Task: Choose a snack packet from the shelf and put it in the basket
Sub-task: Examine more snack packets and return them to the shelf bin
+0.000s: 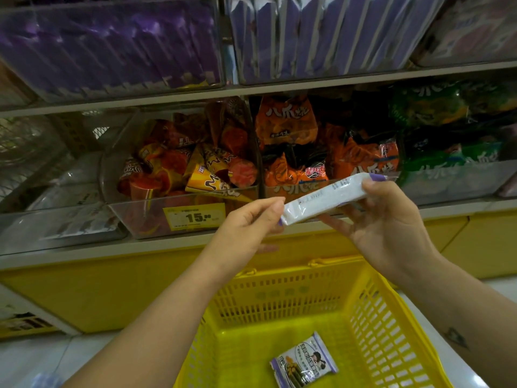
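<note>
Pinching a packet [327, 197] by its ends, your left hand [246, 222] and right hand [389, 222] hold it above the near basket [279, 301], probably for reading.

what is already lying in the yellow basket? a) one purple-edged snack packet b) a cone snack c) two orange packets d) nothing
a: one purple-edged snack packet lies on the floor of the yellow basket; the left hand and right hand hold the white packet.

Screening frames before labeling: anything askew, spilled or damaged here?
Nothing stands out. The left hand and right hand hold a white packet by its ends; a printed packet lies flat in the basket. Bins hold jumbled snacks, none spilled.
</note>
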The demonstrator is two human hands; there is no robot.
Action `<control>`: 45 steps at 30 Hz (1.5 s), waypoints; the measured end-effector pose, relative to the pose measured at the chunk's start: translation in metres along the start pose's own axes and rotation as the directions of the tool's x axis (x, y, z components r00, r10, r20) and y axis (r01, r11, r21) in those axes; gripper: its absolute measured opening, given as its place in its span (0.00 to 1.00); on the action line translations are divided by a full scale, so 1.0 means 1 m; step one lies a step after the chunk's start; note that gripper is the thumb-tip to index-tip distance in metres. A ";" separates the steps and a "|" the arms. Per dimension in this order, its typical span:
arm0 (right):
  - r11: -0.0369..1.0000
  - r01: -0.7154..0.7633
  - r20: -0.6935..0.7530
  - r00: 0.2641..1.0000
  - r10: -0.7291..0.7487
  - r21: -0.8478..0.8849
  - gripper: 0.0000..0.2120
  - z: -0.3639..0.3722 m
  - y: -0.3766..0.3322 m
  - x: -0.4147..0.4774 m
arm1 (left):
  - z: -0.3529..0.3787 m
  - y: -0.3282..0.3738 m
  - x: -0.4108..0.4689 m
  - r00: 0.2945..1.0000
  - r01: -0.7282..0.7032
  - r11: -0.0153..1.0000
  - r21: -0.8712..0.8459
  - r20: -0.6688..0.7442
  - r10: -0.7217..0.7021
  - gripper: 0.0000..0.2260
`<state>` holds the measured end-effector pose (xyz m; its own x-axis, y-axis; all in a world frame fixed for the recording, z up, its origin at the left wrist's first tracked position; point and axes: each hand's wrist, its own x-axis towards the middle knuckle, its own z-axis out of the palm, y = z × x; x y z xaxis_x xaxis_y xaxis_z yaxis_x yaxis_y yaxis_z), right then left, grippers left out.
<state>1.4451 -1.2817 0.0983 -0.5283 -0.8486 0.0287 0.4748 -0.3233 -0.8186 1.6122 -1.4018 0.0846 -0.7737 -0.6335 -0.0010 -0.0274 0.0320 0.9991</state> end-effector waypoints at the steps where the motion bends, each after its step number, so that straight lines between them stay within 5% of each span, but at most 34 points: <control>1: 1.000 0.006 0.020 1.000 -0.006 -0.001 0.13 0.000 0.001 0.001 | 0.000 -0.001 0.001 0.997 0.069 0.996 -0.060 0.020 -0.068 0.27; 7: 1.000 -0.016 0.077 0.997 0.018 -0.027 0.25 -0.007 0.006 0.011 | -0.005 -0.007 0.017 0.978 0.209 0.905 -0.371 0.083 -0.192 0.23; 13: 0.983 -0.111 0.140 0.981 0.132 -0.148 0.28 -0.018 0.001 0.017 | -0.010 -0.017 0.025 0.963 0.256 0.842 -0.475 0.051 -0.264 0.25; 17: 0.944 -0.191 0.178 0.953 0.243 -0.270 0.40 -0.029 -0.012 0.014 | -0.013 -0.017 0.021 0.960 0.278 0.876 -0.393 0.116 -0.253 0.25; 21: 0.907 -0.211 0.196 0.935 0.296 -0.365 0.23 -0.030 -0.016 0.011 | -0.014 -0.017 0.020 0.959 0.282 0.904 -0.321 0.135 -0.251 0.23; 30: 0.889 -0.229 0.030 0.965 0.262 -0.397 0.12 -0.031 -0.002 0.013 | -0.015 -0.023 0.020 0.986 0.169 0.972 -0.166 0.030 -0.167 0.23; 38: 0.855 -0.248 -0.053 0.966 0.253 -0.455 0.13 -0.039 0.000 0.015 | -0.007 -0.015 0.016 0.996 -0.028 1.000 -0.010 -0.089 0.027 0.14; 45: 0.857 -0.354 -0.170 0.935 0.312 -0.375 0.15 -0.042 0.003 0.016 | -0.004 -0.015 0.016 0.999 -0.041 0.997 -0.067 0.007 0.041 0.12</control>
<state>1.4084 -1.2791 0.0722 -0.4654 -0.8229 -0.3258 0.3295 0.1805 -0.9267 1.6027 -1.4150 0.0700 -0.7789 -0.6259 0.0400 0.0468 0.0056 0.9989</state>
